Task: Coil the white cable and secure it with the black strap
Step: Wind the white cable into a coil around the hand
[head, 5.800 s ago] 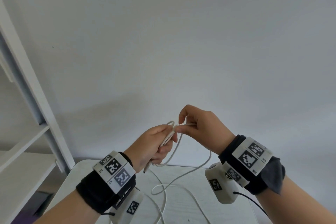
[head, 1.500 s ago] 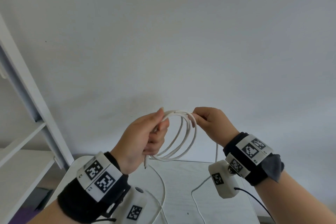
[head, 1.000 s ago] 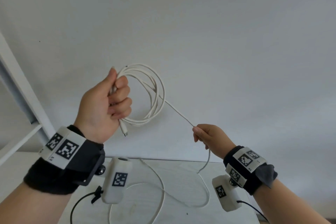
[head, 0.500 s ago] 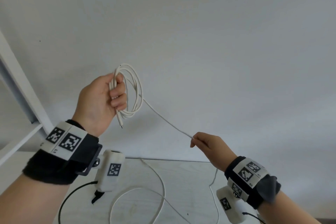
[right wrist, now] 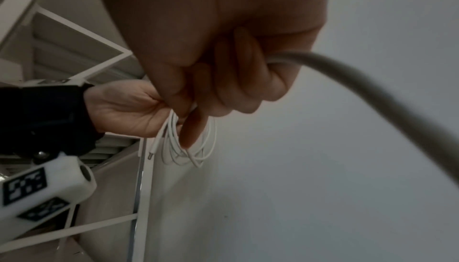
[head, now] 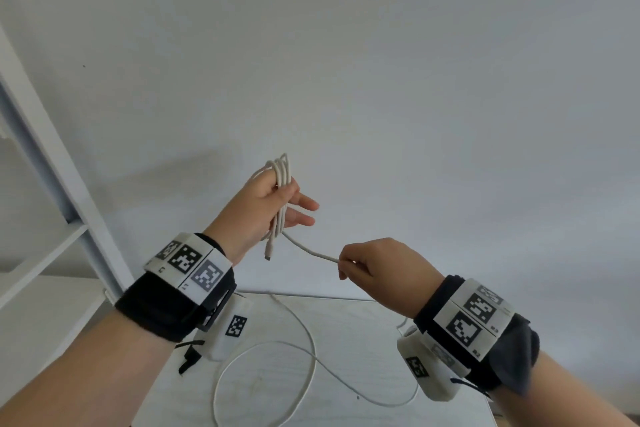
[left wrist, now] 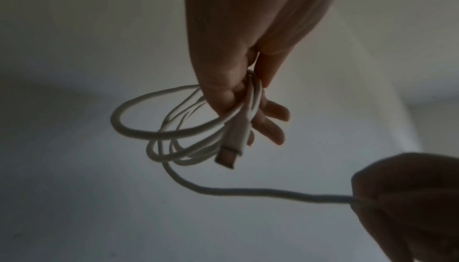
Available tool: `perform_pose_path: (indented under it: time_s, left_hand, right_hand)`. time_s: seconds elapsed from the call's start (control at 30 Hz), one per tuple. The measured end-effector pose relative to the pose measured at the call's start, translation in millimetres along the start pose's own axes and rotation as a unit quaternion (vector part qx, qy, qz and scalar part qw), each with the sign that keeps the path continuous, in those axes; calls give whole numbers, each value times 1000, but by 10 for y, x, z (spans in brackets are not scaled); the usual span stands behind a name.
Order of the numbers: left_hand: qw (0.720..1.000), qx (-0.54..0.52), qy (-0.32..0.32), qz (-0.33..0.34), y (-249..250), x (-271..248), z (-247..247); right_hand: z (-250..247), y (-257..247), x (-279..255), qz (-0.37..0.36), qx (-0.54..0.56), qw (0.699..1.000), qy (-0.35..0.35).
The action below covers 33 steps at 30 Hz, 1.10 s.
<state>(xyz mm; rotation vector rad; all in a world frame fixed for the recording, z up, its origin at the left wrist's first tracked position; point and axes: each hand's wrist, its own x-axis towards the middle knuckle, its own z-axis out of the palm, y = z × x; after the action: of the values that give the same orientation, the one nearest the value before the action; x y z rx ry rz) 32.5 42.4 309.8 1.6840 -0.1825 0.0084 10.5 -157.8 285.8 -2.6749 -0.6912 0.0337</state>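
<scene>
My left hand (head: 273, 204) is raised over the table and pinches the coiled loops of the white cable (head: 281, 177) between thumb and forefinger, while its other fingers stick out straight. The plug (head: 268, 253) hangs below that hand. In the left wrist view the coil (left wrist: 174, 128) and plug (left wrist: 231, 148) hang from the left hand's fingers (left wrist: 270, 121). A short strand runs down and right to my right hand (head: 374, 263), which pinches it at the fingertips. The right wrist view shows the cable (right wrist: 372, 93) leaving the right hand's curled fingers (right wrist: 223, 81). No view shows the black strap.
The loose rest of the cable (head: 311, 350) lies in a wide loop on the white table (head: 363, 319) under my hands. A white shelf frame (head: 52, 163) stands at the left. A plain wall fills the background.
My left hand has come down and toward the centre with the coil and stretched out its lower fingers. The strand between the two hands is shorter than half a second ago.
</scene>
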Motion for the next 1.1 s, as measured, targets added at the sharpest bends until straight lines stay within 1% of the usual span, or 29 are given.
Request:
perform_pose_path:
  time_s: [0.27, 0.4, 0.6, 0.67, 0.87, 1.03, 1.1]
  left_hand:
    - [993, 92, -71, -15, -72, -34, 133]
    - [989, 107, -101, -28, -130, -62, 193]
    - [980, 121, -155, -21, -215, -118, 256]
    - [978, 125, -166, -20, -235, -154, 295]
    - [984, 80, -142, -67, -269, -252, 386]
    - [988, 49, -113, -96, -348, -311, 412]
    - [988, 32, -112, -101, -362, -333, 419]
  right_hand:
    - [-79, -140, 36, -60, -26, 998, -3]
    - [-114, -163, 43, -79, -24, 997, -5]
    - [-155, -198, 69, -91, 7, 996, -10]
    - [-140, -179, 90, -90, -1, 996, -17]
    - [-125, -134, 112, -91, 25, 995, -17]
    - [-165, -99, 126, -75, 38, 996, 25]
    - [-180, -90, 137, -75, 30, 996, 35]
